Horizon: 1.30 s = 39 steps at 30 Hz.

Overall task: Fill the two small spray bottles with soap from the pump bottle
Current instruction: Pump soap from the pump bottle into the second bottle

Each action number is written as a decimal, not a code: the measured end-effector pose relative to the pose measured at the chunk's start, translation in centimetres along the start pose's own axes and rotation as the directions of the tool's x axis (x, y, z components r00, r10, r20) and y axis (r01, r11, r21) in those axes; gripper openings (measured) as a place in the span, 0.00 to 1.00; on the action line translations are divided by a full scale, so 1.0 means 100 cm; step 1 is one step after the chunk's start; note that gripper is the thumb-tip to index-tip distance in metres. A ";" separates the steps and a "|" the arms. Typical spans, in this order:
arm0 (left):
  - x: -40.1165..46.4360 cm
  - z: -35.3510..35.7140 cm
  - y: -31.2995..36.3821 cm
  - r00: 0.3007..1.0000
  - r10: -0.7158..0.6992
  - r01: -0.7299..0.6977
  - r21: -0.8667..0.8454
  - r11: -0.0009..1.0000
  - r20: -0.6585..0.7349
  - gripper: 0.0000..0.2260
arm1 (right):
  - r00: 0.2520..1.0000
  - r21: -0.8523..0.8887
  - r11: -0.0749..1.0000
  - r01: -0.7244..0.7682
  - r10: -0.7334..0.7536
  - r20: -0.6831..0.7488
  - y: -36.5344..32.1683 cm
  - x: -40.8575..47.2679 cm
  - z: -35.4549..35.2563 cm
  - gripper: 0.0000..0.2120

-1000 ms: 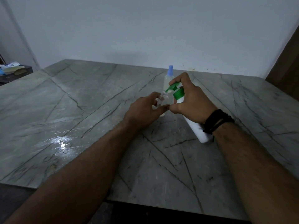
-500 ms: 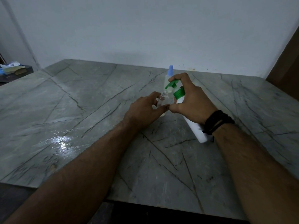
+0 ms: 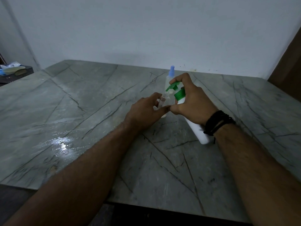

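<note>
A grey, dark-veined marble table (image 3: 81,111) fills the room in front of a plain pale wall (image 3: 146,30), with a wet, shiny patch (image 3: 61,142) on its left side. At the far left edge some clutter (image 3: 12,69) sits on a dark ledge, too dim to make out.

Both forearms reach in over the table, and the hands meet near its middle. The right hand (image 3: 193,103), with black bands (image 3: 218,122) round the wrist, is closed around the neck of the white pump bottle (image 3: 197,131). That bottle is tilted, base toward the person and green pump head (image 3: 173,86) leaning away, with a finger laid over the top of the pump. The nozzle tip sits right at the open mouth of a small clear bottle (image 3: 163,100).

The left hand (image 3: 145,111) pinches that small bottle between thumb and fingers, keeping it upright with its cap off. Whether it rests on the table I cannot tell.

Just behind the hands, a second spray bottle (image 3: 170,77) with a pale blue cap stands on the table
</note>
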<state>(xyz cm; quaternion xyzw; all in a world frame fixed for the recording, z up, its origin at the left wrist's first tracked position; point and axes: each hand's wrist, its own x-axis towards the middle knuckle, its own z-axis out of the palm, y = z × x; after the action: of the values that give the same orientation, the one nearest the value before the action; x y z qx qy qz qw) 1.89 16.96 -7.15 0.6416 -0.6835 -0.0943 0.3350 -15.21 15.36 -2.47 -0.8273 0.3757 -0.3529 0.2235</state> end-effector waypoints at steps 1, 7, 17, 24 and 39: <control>0.000 0.000 0.000 1.000 0.003 -0.003 0.003 1.000 0.000 0.24 | 1.000 0.001 1.000 -0.006 0.006 0.003 0.000 0.000 0.000 0.30; 0.002 0.001 -0.003 1.000 0.007 -0.007 0.015 1.000 -0.012 0.24 | 1.000 0.006 1.000 -0.007 0.007 -0.005 0.000 -0.001 0.000 0.31; 0.004 0.004 -0.006 1.000 0.014 -0.014 0.023 1.000 -0.009 0.24 | 1.000 -0.007 1.000 -0.009 0.009 -0.005 -0.001 -0.001 0.001 0.30; 0.004 0.005 -0.009 0.999 0.021 -0.021 0.023 1.000 -0.025 0.24 | 1.000 0.006 1.000 -0.002 0.002 -0.005 -0.001 0.000 0.000 0.30; 0.003 0.004 -0.007 1.000 0.016 -0.015 0.023 1.000 -0.026 0.24 | 1.000 0.002 1.000 -0.012 0.012 -0.017 0.000 -0.001 -0.001 0.30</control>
<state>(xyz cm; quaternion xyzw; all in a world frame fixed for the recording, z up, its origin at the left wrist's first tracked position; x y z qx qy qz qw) 2.27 16.40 -7.75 0.6412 -0.6851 -0.0756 0.3375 -15.32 15.41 -2.46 -0.8219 0.3821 -0.3588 0.2232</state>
